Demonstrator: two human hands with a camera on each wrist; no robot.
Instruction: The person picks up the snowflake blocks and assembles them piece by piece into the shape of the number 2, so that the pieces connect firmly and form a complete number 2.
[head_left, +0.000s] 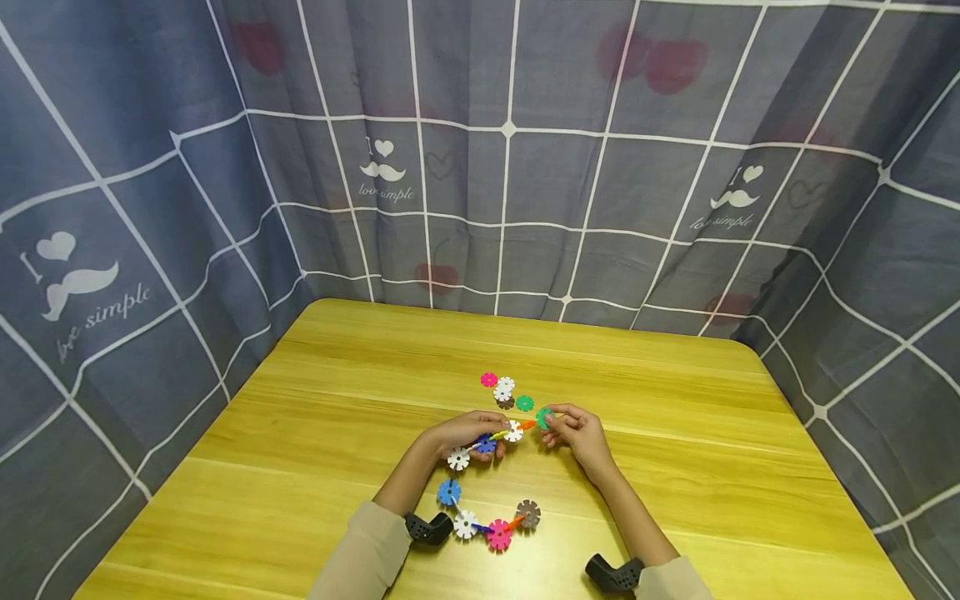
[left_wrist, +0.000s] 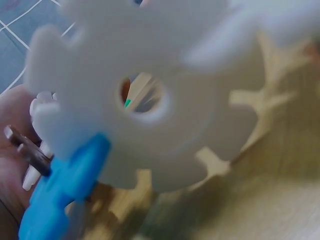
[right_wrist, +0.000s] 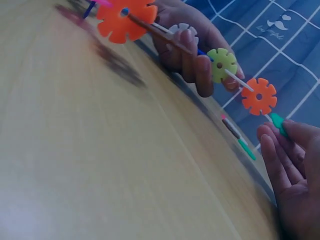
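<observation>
My left hand (head_left: 463, 431) grips a chain of slotted plastic snowflake discs near its upper end. The chain curves round to a brown disc (head_left: 528, 514) at its lower end, with a pink disc (head_left: 499, 535) and a light blue disc (head_left: 449, 492) along it. Between thumb and fingers, my right hand (head_left: 583, 437) pinches a green disc (head_left: 544, 418). In the right wrist view, this green piece meets the edge of an orange disc (right_wrist: 259, 96) at the chain's end. A blurred white disc (left_wrist: 165, 150) fills much of the left wrist view.
Beyond my hands lie several loose discs on the wooden table (head_left: 675, 400): one pink disc (head_left: 489, 380), white discs (head_left: 503, 392), a brown one partly covered, and a loose green disc (head_left: 525, 403). A grey checked curtain (head_left: 465, 167) surrounds the table's back and sides.
</observation>
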